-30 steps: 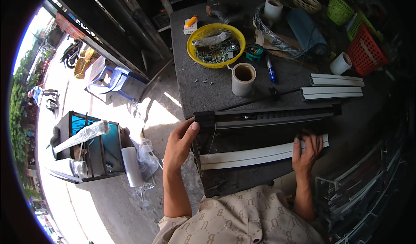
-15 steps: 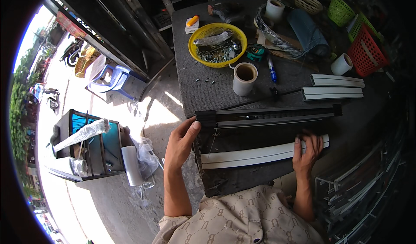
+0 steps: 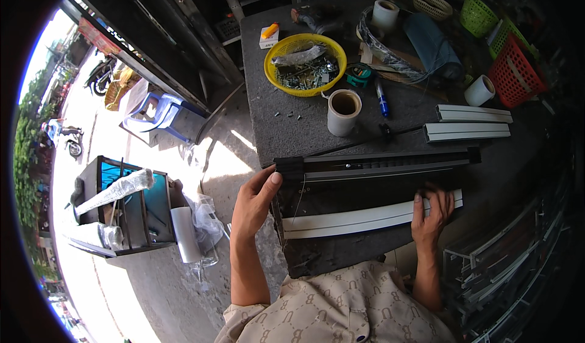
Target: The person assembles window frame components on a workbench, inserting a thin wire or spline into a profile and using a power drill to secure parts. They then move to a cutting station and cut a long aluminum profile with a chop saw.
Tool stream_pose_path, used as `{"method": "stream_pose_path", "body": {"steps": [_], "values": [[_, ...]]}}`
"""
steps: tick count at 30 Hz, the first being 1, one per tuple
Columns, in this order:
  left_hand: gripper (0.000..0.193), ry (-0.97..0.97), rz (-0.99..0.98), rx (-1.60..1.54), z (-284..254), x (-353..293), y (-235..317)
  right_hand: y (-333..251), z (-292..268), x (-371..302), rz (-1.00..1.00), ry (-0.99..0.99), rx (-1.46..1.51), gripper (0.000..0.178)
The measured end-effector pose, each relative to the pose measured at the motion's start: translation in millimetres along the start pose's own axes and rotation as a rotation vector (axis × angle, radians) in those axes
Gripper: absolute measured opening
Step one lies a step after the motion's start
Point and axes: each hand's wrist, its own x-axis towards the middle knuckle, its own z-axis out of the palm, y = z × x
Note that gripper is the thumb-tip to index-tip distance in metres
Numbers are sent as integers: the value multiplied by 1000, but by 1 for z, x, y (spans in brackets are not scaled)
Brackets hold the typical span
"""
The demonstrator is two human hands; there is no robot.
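At the table's left edge, my left hand (image 3: 255, 204) grips the black end block of a long dark rail (image 3: 378, 162), thumb on top and fingers behind it. The rail lies crosswise, with a slot along its length and a second black block at its right end. Nearer to me is a white profile strip (image 3: 347, 220), roughly parallel to the rail. My right hand (image 3: 432, 214) is closed over the strip's right end, fingers bent across it and thumb at its left side. A thin string hangs from the left block.
Beyond the rail stand a tape roll (image 3: 344, 112), a yellow basket of screws (image 3: 306, 65), a tape measure (image 3: 361, 75) and a blue marker (image 3: 382, 99). Two short white profiles (image 3: 468, 131) lie at right, near a red basket (image 3: 517, 71). A frame rack (image 3: 122, 206) stands on the floor at left.
Both hands keep the same hold and place. Rail and white strip have not visibly moved. Out on the street, a motorbike with a rider has shifted slightly.
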Motion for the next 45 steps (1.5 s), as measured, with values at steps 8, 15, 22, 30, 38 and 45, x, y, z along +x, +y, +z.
{"method": "stream_pose_path", "body": {"steps": [8, 15, 22, 30, 38, 45], "values": [[80, -12, 0, -18, 0, -1, 2, -2, -1, 1, 2, 1, -11, 20], [80, -4, 7, -13, 0, 0, -1, -4, -2, 2, -14, 6, 7, 20], [79, -1, 9, -19, 1, -3, 1, -1, -1, 1, -14, 3, 3, 22], [82, 21, 7, -39, 4, -3, 2, -1, 0, 0, -29, 20, -8, 22], [85, 42, -7, 4, 3, -4, 3, 0, 0, 0, -7, 1, -8, 21], [85, 25, 1, -27, 3, -4, 2, 0, 1, -1, 2, -1, -2, 21]]}}
